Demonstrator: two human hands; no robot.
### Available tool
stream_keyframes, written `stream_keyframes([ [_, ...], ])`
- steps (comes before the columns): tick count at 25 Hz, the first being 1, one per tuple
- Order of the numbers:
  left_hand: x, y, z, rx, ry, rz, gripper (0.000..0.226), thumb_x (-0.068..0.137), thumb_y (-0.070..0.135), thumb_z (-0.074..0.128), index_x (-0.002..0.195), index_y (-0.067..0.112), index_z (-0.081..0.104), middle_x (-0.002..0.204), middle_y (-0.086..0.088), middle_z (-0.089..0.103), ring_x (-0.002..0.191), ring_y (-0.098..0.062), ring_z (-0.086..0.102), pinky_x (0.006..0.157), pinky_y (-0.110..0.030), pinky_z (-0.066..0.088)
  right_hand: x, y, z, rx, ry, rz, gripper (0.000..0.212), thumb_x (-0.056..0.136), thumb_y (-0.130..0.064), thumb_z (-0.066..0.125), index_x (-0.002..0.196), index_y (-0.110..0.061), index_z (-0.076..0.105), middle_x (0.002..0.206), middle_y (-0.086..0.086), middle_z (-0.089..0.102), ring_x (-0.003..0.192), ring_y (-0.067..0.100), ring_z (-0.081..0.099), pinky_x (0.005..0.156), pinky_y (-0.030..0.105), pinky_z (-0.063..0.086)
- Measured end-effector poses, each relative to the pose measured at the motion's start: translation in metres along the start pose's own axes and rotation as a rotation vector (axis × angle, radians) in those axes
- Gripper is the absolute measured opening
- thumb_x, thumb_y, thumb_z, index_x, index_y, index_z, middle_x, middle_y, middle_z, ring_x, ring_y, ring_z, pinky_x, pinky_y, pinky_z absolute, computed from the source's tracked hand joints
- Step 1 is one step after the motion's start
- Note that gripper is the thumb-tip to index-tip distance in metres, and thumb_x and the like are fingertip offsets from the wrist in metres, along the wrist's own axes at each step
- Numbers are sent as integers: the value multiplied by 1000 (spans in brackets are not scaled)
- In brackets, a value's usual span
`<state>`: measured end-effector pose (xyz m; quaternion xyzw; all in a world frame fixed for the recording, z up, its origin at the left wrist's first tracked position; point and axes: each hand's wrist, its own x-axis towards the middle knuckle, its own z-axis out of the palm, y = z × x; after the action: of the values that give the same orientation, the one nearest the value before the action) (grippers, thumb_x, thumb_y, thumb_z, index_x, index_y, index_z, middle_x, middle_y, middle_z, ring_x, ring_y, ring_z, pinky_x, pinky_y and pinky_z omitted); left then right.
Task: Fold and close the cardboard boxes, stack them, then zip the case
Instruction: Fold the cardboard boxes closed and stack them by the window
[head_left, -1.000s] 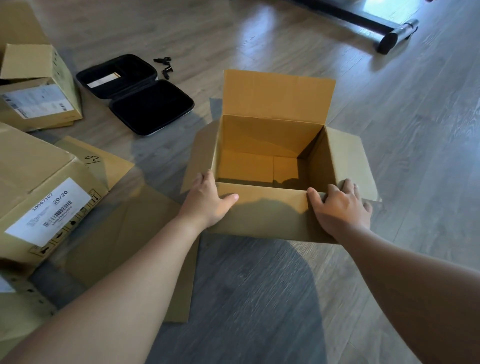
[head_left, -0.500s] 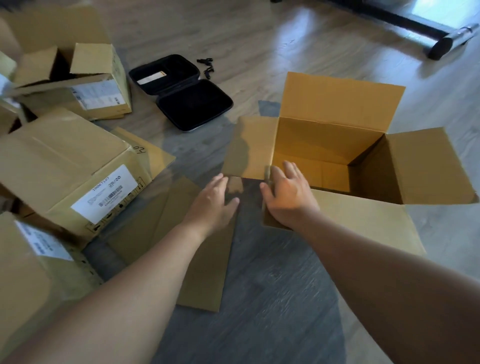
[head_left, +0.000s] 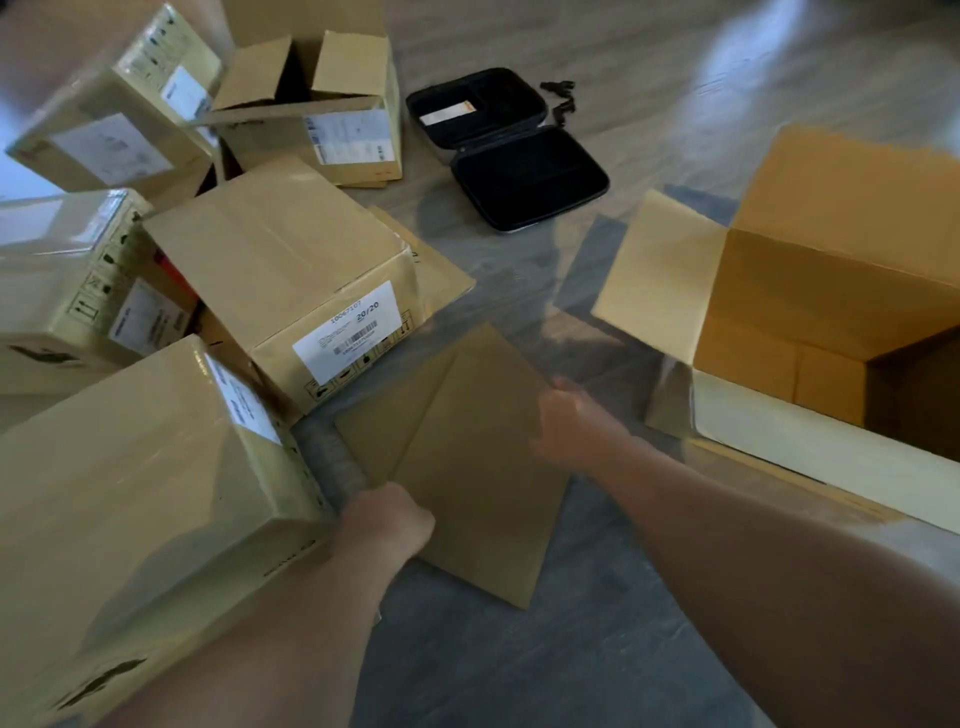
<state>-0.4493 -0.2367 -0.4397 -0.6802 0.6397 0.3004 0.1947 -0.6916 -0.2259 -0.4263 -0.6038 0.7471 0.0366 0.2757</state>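
Observation:
A flattened cardboard piece (head_left: 467, 467) lies on the floor in the middle. My left hand (head_left: 387, 522) is at its near-left edge with fingers curled round that edge. Blurred by motion, my right hand (head_left: 574, 426) is at the piece's right edge, fingers loosely spread. The open cardboard box (head_left: 769, 312) stands to the right with its flaps up and out, apart from both hands. Beyond it, the black zip case (head_left: 524, 171) lies open flat on the floor. Several closed, labelled boxes (head_left: 291, 270) crowd the left side.
A box with half-open top flaps (head_left: 332, 104) stands at the back left. Small black clips (head_left: 561, 96) lie beside the case. A large closed box (head_left: 145, 499) presses close against my left forearm. Bare wood floor shows at the front and back right.
Both hands left the open box and moved left to the flat cardboard piece. My view swung left, so the open box now sits at the right edge.

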Motion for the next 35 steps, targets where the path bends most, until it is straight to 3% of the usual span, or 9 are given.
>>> stream_keyframes([
  [4, 1, -7, 9, -199, -172, -83, 15, 82, 19, 47, 74, 8, 54, 78, -13, 62, 65, -28, 64, 55, -31, 55, 15, 19, 18, -55, -35, 100, 50, 95, -27, 59, 140, -9, 49, 143, 15, 50, 135, 31, 44, 114, 37, 34],
  [8, 10, -11, 11, -229, -49, 16, 23, 78, 10, 46, 57, 17, 39, 63, -1, 48, 58, -18, 48, 50, -25, 34, 15, 33, 30, 33, -35, 182, 65, 90, -34, 63, 149, -20, 38, 147, 18, 37, 139, 40, 34, 108, 47, 41],
  [11, 16, -10, 7, -321, -16, 1, 24, 81, 14, 50, 59, 17, 40, 65, 0, 48, 60, -18, 48, 52, -26, 33, 18, 31, 37, 17, -36, 207, 65, 88, -40, 64, 146, -25, 38, 144, 18, 37, 132, 44, 39, 102, 52, 45],
  [15, 37, -5, -7, -730, 87, -26, 11, 83, 19, 66, 86, 11, 59, 95, -4, 61, 83, -21, 58, 74, -32, 48, 19, 25, 34, 55, 1, 159, 74, 77, -45, 68, 144, -25, 44, 138, 15, 43, 129, 42, 43, 108, 54, 38],
  [18, 50, -8, -20, -1017, 88, -88, 56, 89, 20, 68, 140, 6, 49, 131, -2, 55, 122, -29, 53, 98, -39, 44, 25, 22, 27, 285, 10, 87, 91, 79, -33, 76, 157, -20, 31, 158, 15, 29, 144, 38, 31, 116, 46, 33],
  [19, 51, -9, -20, -1006, 103, -111, 54, 90, 18, 66, 139, 5, 48, 126, 2, 53, 118, -29, 54, 94, -38, 45, 27, 21, 25, 346, -1, 105, 94, 80, -30, 78, 159, -19, 28, 162, 16, 22, 148, 36, 25, 119, 43, 30],
  [23, 49, -10, -12, -842, 156, -144, 12, 88, 14, 64, 86, 13, 52, 93, -5, 54, 75, -17, 50, 61, -29, 41, 33, 21, 26, 289, -69, 187, 78, 83, -30, 75, 150, -13, 39, 155, 21, 27, 146, 39, 25, 118, 46, 31],
  [28, 48, 0, -7, -891, 175, -111, 15, 83, 15, 68, 85, 9, 55, 92, -8, 55, 76, -20, 52, 71, -34, 48, 32, 18, 22, 273, 74, 196, 46, 85, -32, 69, 127, -16, 64, 126, 11, 63, 119, 34, 57, 102, 41, 48],
  [35, 41, -2, -6, -913, 231, -210, 10, 92, 6, 58, 102, 2, 58, 96, -14, 59, 79, -23, 55, 54, -27, 41, 8, 42, 30, 300, 109, 231, 67, 91, -40, 71, 151, -24, 45, 140, 7, 59, 129, 29, 52, 105, 34, 43],
])
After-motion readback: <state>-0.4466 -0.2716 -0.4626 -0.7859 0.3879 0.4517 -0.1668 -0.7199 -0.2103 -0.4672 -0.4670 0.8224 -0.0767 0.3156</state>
